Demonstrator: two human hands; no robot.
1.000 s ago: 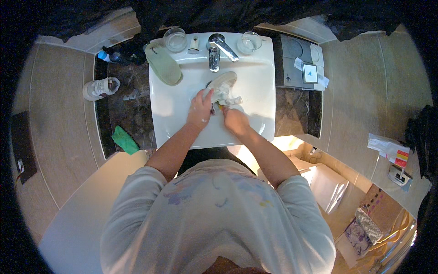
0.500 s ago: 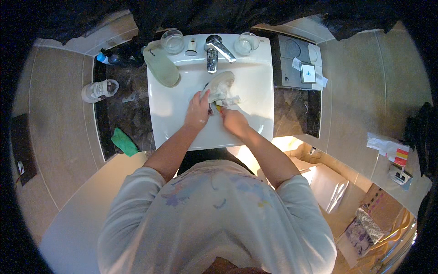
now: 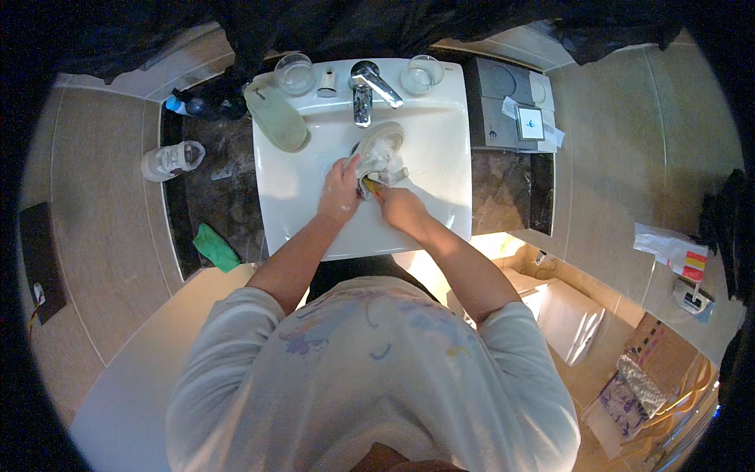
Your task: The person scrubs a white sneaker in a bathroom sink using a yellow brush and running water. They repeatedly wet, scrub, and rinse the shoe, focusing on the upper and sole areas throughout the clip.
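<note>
A pale shoe (image 3: pixel 381 151), smeared with white foam, lies in the white washbasin (image 3: pixel 299 197) with its toe toward the tap. My left hand (image 3: pixel 340 191) is closed round the shoe's left side. In my right hand (image 3: pixel 403 211) is a slim tool with a yellow part (image 3: pixel 370 186), perhaps a brush. It reaches into the shoe's opening at the near end; its working end is hidden. A pale green insole (image 3: pixel 275 118) rests on the basin's back left rim. Another light shoe (image 3: pixel 171 160) sits on the dark counter to the left.
The chrome tap (image 3: pixel 370 85) stands behind the shoe, between two clear cups (image 3: pixel 296 75) (image 3: pixel 422 75). A green cloth (image 3: pixel 215 247) lies on the counter at left, with dark bottles (image 3: pixel 206 105) further back. A grey box (image 3: pixel 503 98) occupies the right counter.
The yellow part of the tool has shifted slightly left at the shoe's opening. My left hand keeps its hold on the shoe.
</note>
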